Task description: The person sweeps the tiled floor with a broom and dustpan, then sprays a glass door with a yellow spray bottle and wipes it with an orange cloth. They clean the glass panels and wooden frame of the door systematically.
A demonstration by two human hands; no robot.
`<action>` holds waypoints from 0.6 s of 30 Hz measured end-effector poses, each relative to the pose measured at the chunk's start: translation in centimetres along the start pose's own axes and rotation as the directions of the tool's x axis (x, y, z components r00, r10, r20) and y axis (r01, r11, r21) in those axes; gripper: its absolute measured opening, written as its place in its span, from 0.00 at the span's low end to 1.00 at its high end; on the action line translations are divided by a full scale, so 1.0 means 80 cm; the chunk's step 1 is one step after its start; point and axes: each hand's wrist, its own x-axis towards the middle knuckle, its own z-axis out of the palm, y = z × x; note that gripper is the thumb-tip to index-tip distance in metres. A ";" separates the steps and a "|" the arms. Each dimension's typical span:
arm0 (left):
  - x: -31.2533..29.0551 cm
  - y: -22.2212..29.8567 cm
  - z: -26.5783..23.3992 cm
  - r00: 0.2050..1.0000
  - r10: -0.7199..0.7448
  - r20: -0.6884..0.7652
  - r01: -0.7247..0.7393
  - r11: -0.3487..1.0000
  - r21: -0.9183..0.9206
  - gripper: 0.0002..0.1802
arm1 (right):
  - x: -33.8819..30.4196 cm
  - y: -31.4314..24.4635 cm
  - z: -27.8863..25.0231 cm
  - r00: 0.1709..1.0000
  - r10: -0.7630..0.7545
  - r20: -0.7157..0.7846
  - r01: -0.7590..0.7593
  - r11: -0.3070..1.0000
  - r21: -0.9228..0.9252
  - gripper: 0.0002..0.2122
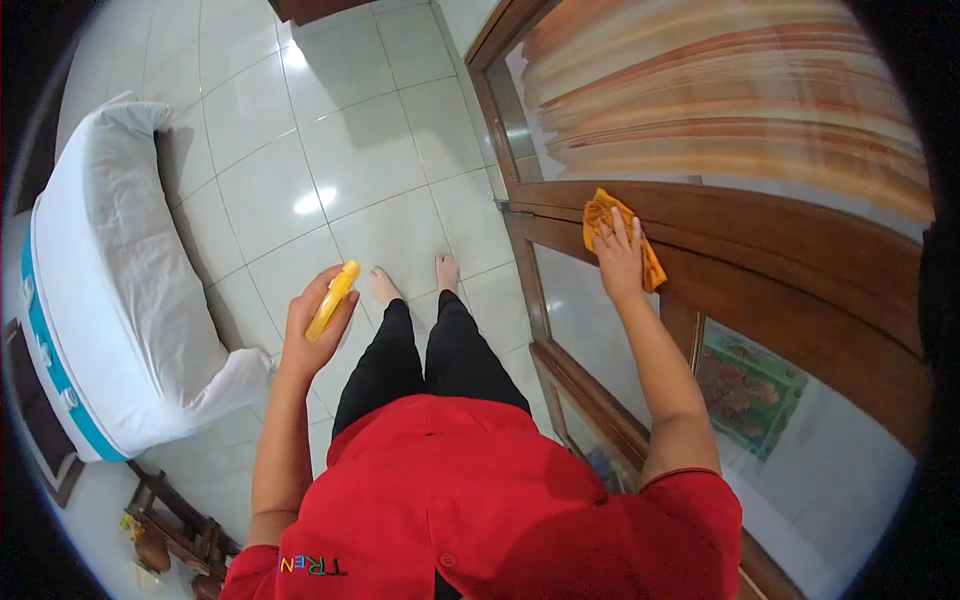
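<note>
My left hand is closed around a spray bottle, whose yellow spray head shows above my fingers; its body is mostly hidden by the hand. It is held up over the floor in front of my left leg. Out to the right, my right hand holds a crumpled orange cloth against a brown wooden frame, fingers spread over the folds. Glass panes sit in this frame, above and below the rail under the cloth.
An orange and cream striped curtain hangs behind the upper glass. At left stands a bulky thing under a white cover with a teal band. Dark wooden furniture is at lower left. Pale glossy tiles make the floor under my bare feet.
</note>
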 end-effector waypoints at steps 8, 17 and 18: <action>-0.039 -0.030 0.034 0.980 -0.156 -0.123 0.164 0.984 0.063 0.16 | 0.082 -0.050 0.147 0.972 -0.179 0.155 0.192 0.979 -0.073 0.14; -0.063 -0.067 0.075 0.918 -0.375 -0.129 0.360 0.924 -0.127 0.19 | 0.168 -0.116 0.244 0.856 -0.235 0.460 0.325 0.937 -0.126 0.17; -0.063 -0.067 0.076 0.897 -0.432 -0.096 0.419 0.898 -0.132 0.18 | 0.173 -0.121 0.253 0.843 -0.238 0.483 0.342 0.929 -0.139 0.17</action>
